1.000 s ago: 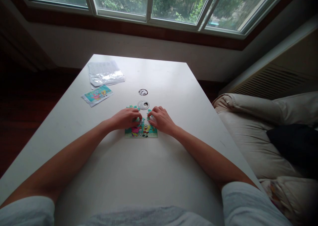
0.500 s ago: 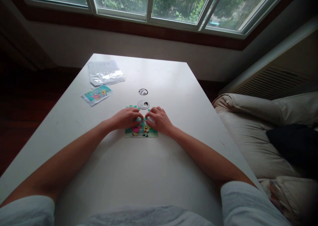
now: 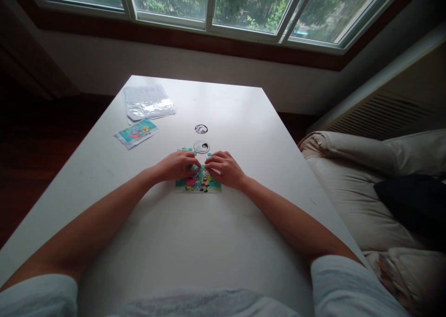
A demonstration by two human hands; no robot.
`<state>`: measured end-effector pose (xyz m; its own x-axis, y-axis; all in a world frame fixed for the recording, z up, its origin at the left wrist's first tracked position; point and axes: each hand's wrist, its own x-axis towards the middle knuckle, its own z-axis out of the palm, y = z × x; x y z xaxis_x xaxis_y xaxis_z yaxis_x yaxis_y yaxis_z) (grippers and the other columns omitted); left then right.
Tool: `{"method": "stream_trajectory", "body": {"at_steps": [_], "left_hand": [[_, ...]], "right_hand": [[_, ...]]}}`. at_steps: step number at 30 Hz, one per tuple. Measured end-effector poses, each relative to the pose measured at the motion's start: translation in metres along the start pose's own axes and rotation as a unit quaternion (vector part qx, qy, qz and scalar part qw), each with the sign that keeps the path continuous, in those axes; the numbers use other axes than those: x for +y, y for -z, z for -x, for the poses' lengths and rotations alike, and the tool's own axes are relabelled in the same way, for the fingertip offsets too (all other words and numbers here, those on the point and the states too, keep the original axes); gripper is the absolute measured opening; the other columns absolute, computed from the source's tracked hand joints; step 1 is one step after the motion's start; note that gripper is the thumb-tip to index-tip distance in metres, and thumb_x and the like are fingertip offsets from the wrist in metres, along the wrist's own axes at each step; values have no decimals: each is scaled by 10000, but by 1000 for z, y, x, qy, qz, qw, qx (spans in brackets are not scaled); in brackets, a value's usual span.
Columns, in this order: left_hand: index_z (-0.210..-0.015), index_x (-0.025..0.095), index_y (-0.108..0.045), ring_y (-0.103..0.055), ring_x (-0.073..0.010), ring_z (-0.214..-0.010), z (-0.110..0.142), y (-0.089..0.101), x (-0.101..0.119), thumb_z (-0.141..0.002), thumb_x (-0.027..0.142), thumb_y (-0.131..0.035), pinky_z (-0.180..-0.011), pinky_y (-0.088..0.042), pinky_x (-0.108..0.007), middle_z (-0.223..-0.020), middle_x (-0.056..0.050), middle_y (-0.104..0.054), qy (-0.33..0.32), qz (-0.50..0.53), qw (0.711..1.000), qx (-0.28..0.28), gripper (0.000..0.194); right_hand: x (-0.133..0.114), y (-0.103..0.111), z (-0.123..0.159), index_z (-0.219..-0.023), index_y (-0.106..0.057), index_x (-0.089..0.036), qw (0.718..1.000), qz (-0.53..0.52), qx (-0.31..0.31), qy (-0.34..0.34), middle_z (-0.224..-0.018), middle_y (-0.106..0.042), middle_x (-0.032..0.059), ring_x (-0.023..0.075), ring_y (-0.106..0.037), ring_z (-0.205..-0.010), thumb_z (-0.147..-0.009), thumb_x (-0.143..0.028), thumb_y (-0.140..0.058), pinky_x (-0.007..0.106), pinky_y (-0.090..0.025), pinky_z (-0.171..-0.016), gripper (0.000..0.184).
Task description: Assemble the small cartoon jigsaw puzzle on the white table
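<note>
A small jigsaw puzzle (image 3: 198, 185) printed with yellow and pink cartoon figures lies flat on the white table in front of me. Its lower rows are joined, while a white gap shows in its upper middle between my fingers. My left hand (image 3: 181, 164) rests over its upper left, fingers curled and closed on it. From the right, my right hand (image 3: 225, 168) reaches in with thumb and fingertips drawn together at the edge of the gap. Any single piece between the fingertips is too small to make out. Loose teal puzzle pieces (image 3: 184, 149) show just beyond the left hand.
A picture card (image 3: 137, 132) with the same cartoon figures lies at the left on the table (image 3: 195, 242). Behind it is a clear plastic bag (image 3: 149, 104) with papers. Two round cable-hole fittings (image 3: 201, 146) sit beyond my hands. A beige sofa (image 3: 348, 187) stands at right.
My right hand has shifted slightly to the right and its fingers have straightened, uncovering more of the yellow figure. The left hand stays in place.
</note>
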<state>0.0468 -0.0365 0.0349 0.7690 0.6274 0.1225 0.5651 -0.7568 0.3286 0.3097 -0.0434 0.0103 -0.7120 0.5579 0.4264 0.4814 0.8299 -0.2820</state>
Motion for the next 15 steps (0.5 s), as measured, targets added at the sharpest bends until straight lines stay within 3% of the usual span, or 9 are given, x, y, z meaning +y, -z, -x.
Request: {"method": "stream_trajectory", "body": {"at_steps": [9,12,15], "left_hand": [[-1080,288,-753,-613,-174,-840,0,1,-5,-954,313,-598,-785,-450,-296,-927,-28,-669,-15,-2,1000,7,202],[-1056,270,-754,-601,-198,-878,2,2,-13,-972,287,-553,-803,-453,-327,-956,-42,-689,12,-27,998,53,219],[-1055,253,-759,-585,-226,-908,4,2,-23,-968,273,-533,-835,-460,-372,-1000,-64,-689,73,-64,989,114,243]], "right_hand": [[-4,4,1,-984,-733,-258,1000,17,-12,23,-1103,-777,21,234,-617,-1126,-996,-244,-575,430,-388,-965,158],[-1,6,1,-1040,-728,-263,1000,-1,14,17,-1141,-769,23,227,-625,-1131,-1001,-256,-573,425,-399,-967,160],[5,9,2,-1049,-724,-258,997,-11,65,-30,-1096,-772,29,216,-641,-1062,-1008,-258,-561,413,-414,-932,168]]}}
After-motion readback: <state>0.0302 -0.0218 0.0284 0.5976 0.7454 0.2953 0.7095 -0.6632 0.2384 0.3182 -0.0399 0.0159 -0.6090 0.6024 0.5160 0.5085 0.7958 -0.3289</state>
